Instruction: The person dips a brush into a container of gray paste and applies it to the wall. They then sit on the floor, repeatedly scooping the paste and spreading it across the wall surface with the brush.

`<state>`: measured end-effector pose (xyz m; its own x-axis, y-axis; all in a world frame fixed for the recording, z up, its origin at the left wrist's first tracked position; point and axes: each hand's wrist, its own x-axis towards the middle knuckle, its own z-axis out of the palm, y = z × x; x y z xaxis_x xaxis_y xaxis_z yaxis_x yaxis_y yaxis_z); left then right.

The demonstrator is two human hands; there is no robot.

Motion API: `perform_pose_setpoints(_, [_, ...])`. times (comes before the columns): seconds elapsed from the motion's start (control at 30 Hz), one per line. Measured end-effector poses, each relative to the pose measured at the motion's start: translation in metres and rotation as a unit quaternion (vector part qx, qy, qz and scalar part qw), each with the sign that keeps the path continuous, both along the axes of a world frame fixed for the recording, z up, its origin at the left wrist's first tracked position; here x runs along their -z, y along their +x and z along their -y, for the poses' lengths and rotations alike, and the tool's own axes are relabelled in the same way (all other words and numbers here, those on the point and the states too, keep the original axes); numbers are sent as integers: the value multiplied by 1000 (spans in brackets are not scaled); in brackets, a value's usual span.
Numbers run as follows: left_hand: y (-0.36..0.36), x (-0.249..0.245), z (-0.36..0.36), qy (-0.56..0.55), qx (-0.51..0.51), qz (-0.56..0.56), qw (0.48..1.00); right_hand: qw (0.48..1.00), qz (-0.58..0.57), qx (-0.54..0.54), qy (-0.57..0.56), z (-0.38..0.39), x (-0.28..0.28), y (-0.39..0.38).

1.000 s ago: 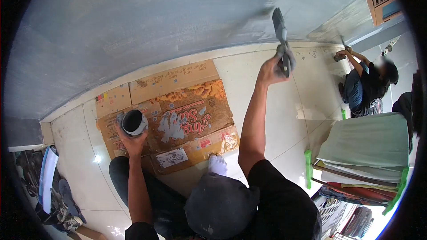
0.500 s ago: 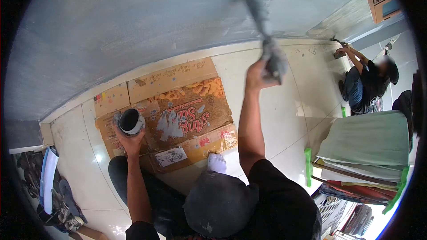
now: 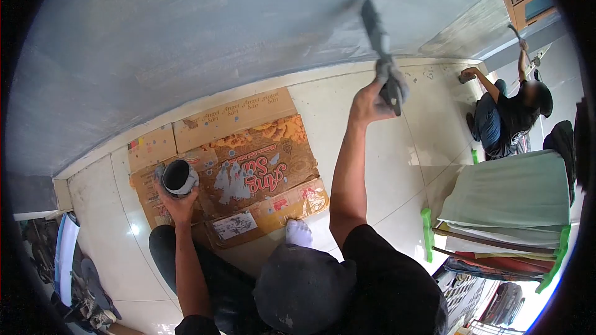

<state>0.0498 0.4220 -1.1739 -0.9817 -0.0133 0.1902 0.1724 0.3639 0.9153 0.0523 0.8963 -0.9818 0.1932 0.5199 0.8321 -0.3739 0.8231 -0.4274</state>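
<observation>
My left hand (image 3: 178,203) is wrapped around a small round paint cup (image 3: 180,177), dark inside and smeared with pale paint on its outside. Cup and hand are above the left part of the flattened cardboard (image 3: 292,164). Grey paint coats the fingers of my right hand (image 3: 377,100), which grip the handle of a paintbrush (image 3: 375,30). The brush points up toward the grey wall (image 3: 186,31), its dark head overlapping the painted surface in this view. A darker wet-looking streak lies on the wall to the left of the brush head.
A co-worker (image 3: 512,115) crouches at the right by the wall, one arm raised with a brush. A rack of hanging cloths (image 3: 506,192) with green feet stands at the right. Shoes (image 3: 93,279) lie at the lower left. Pale tiles (image 3: 385,180) surround the cardboard.
My right hand and the brush have moved slightly right and down, with the brush more upright. My left hand keeps the cup in about the same place. The co-worker has raised one arm.
</observation>
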Motion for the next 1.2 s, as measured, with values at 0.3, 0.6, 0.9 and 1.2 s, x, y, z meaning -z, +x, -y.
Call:
perform_pose_setpoints(0.3, [-4, -5, -2, 12, 25, 15, 1000, 993, 97, -64, 29, 15, -8, -5])
perform_pose_setpoints(0.6, [-4, -16, -6, 30, 45, 20, 998, 990, 96, -21, -102, 11, 10, -25])
perform_pose_setpoints(0.9, [1, -5, -4, -2, 12, -19, 1000, 993, 46, 84, -71, -8, 51, -2])
perform_pose_setpoints(1.2, [-2, -16, -13, 81, 32, -10, 996, 955, 200, -214, 43, 179, 83, -54])
